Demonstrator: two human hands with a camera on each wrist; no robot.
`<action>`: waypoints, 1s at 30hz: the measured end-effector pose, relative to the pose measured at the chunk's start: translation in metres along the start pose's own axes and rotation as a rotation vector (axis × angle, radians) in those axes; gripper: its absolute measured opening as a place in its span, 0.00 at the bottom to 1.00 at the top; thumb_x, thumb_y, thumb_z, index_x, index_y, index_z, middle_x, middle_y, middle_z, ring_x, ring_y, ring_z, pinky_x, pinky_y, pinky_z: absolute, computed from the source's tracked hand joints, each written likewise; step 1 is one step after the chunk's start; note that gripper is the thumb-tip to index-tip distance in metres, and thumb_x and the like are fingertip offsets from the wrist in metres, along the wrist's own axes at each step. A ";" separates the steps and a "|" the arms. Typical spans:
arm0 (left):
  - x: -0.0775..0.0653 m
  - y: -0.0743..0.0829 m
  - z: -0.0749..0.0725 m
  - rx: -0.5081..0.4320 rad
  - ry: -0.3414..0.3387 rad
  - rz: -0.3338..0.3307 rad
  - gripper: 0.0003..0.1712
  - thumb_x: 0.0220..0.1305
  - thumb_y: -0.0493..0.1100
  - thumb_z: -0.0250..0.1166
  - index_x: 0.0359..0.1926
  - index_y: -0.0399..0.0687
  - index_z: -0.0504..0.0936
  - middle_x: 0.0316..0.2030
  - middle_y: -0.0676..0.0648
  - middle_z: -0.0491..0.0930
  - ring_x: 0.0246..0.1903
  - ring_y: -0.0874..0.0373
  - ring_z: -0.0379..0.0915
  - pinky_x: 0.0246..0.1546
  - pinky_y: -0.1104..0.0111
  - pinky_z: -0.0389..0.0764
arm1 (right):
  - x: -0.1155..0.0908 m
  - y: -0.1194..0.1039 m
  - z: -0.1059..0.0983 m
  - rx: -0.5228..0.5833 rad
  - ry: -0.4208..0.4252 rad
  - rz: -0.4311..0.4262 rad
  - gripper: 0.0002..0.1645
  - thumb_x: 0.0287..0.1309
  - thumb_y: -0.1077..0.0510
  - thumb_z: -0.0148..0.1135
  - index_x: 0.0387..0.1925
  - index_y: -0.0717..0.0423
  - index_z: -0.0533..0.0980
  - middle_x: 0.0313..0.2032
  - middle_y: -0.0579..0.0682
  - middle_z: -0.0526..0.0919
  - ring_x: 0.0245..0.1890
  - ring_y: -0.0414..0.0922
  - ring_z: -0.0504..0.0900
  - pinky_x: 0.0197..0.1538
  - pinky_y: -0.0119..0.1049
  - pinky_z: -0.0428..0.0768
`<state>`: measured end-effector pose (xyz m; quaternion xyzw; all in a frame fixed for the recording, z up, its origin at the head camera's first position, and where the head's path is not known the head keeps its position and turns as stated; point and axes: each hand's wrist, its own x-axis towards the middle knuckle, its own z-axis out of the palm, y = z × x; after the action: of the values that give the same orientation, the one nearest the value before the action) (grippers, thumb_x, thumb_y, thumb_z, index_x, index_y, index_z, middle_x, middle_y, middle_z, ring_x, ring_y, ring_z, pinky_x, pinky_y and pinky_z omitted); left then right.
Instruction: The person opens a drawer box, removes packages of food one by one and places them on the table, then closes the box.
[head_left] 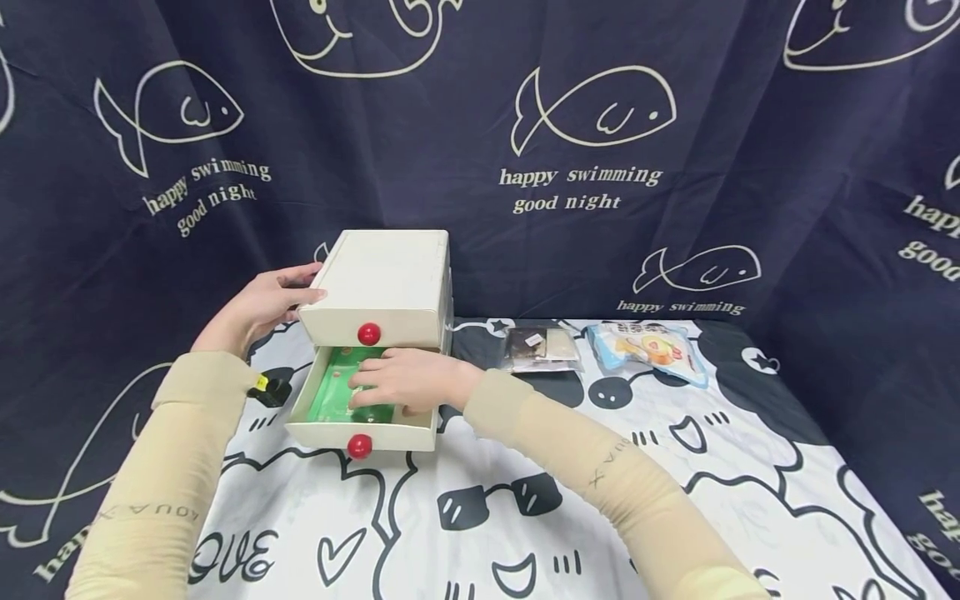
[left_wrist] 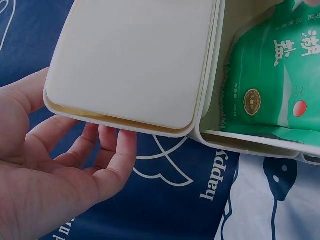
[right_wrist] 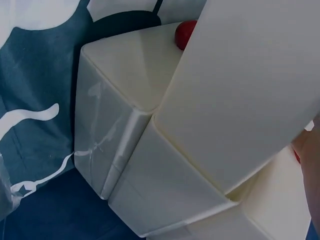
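A white drawer cabinet (head_left: 382, 271) with red knobs stands on the patterned cloth, its lower drawer (head_left: 322, 433) pulled out. Inside that drawer lies a green bag of salt (head_left: 330, 396), its printing visible in the left wrist view. My right hand (head_left: 408, 379) reaches into the drawer from the right, fingers spread over the bag and partly covering it. At the cabinet's left side, my left hand (head_left: 258, 304) rests with thumb and fingers apart against the wall. The left wrist view has the fingers (left_wrist: 112, 155) at the cabinet's edge. In the right wrist view the cabinet blocks most of my right hand.
Right of the cabinet lie a clear packet with dark and pale contents (head_left: 542, 348) and a blue and white food bag (head_left: 651, 350). Behind everything hangs a dark blue curtain (head_left: 480, 167) with fish drawings. The upper drawer (head_left: 405, 327) is closed.
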<state>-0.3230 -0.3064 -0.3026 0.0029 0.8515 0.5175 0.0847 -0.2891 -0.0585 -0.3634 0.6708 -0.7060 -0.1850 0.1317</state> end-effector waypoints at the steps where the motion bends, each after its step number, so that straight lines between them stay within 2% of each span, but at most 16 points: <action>1: -0.001 0.000 0.000 -0.002 0.001 -0.003 0.44 0.63 0.47 0.63 0.74 0.50 0.50 0.70 0.39 0.52 0.63 0.50 0.56 0.53 0.63 0.70 | 0.001 0.000 0.001 0.000 -0.006 -0.003 0.41 0.50 0.49 0.69 0.65 0.35 0.62 0.64 0.42 0.65 0.63 0.42 0.63 0.56 0.36 0.69; 7: -0.002 -0.003 -0.001 -0.029 0.000 -0.021 0.45 0.62 0.46 0.64 0.74 0.50 0.50 0.72 0.40 0.49 0.66 0.48 0.52 0.62 0.53 0.63 | 0.008 -0.002 0.004 0.007 -0.036 -0.001 0.43 0.51 0.47 0.69 0.66 0.32 0.60 0.66 0.42 0.63 0.64 0.42 0.61 0.53 0.37 0.70; 15: -0.001 -0.004 -0.002 -0.034 -0.003 -0.015 0.44 0.63 0.45 0.63 0.74 0.50 0.50 0.72 0.40 0.49 0.66 0.48 0.51 0.63 0.51 0.62 | 0.017 -0.005 0.003 -0.029 -0.047 -0.017 0.42 0.55 0.50 0.66 0.68 0.33 0.58 0.66 0.41 0.63 0.64 0.42 0.62 0.52 0.36 0.72; 22: -0.002 -0.002 -0.003 -0.008 0.001 -0.016 0.47 0.60 0.49 0.66 0.74 0.51 0.50 0.72 0.40 0.49 0.66 0.47 0.51 0.62 0.51 0.62 | 0.024 -0.009 0.005 -0.074 -0.108 -0.038 0.48 0.57 0.49 0.64 0.72 0.33 0.48 0.68 0.41 0.59 0.65 0.44 0.61 0.56 0.38 0.69; 25: -0.003 -0.001 -0.003 0.002 0.009 -0.018 0.48 0.59 0.50 0.67 0.73 0.51 0.51 0.72 0.41 0.50 0.66 0.48 0.52 0.61 0.52 0.64 | 0.025 -0.010 0.006 -0.112 -0.125 -0.056 0.44 0.61 0.52 0.59 0.73 0.34 0.48 0.68 0.42 0.59 0.65 0.44 0.61 0.56 0.37 0.70; 30: -0.003 0.000 -0.002 0.002 0.005 -0.016 0.47 0.59 0.50 0.67 0.73 0.51 0.51 0.72 0.40 0.50 0.66 0.48 0.52 0.62 0.52 0.64 | 0.025 -0.011 0.011 -0.184 -0.124 -0.086 0.34 0.70 0.60 0.43 0.72 0.35 0.52 0.68 0.44 0.60 0.63 0.44 0.63 0.53 0.37 0.73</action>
<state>-0.3204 -0.3089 -0.3013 -0.0052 0.8522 0.5159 0.0866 -0.2856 -0.0828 -0.3795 0.6729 -0.6634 -0.2956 0.1405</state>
